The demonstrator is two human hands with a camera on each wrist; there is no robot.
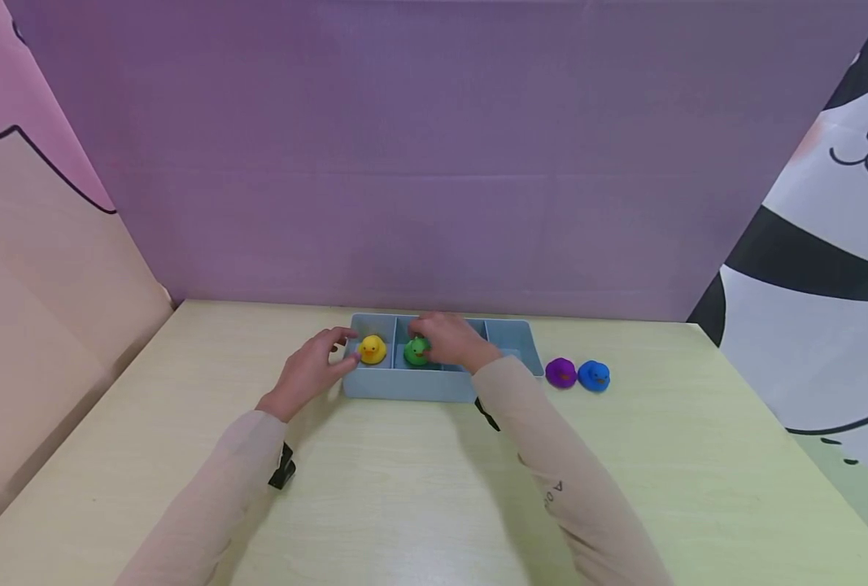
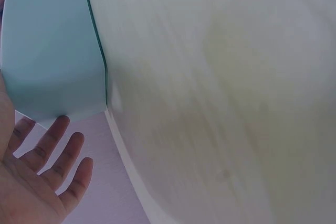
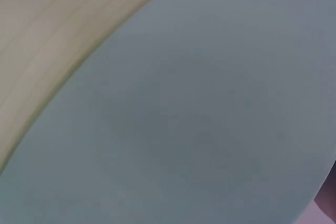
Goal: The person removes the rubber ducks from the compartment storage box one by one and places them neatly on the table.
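A grey-blue divided tray (image 1: 510, 346) is shown at the centre of the head view, set on a pale yellow-green counter (image 1: 404, 488) before a purple backdrop (image 1: 434, 163). A yellow duck (image 1: 372, 349) is seen in the tray's leftmost compartment, and a green duck (image 1: 416, 352) in the compartment next to it on the right. The right hand (image 1: 451, 340) is reached into the tray from the lower right of the frame; its fingers are curled over the green duck and appear to touch it, though a firm grip cannot be told from this view. The left hand (image 1: 309, 373) is placed at the tray's left end, its fingers loosely spread and resting against the outer wall near the yellow duck; nothing is held in it. In the left wrist view the same hand (image 2: 37, 177) is seen at the lower left with fingers extended, beside a corner of the tray (image 2: 50, 45). The right wrist view is filled by the tray's blurred surface (image 3: 210, 119) and a strip of counter (image 3: 47, 30) at the upper left. Just right of the tray, a purple duck (image 1: 561, 372) and a blue duck (image 1: 594, 375) are placed side by side on the counter, touching or nearly so.
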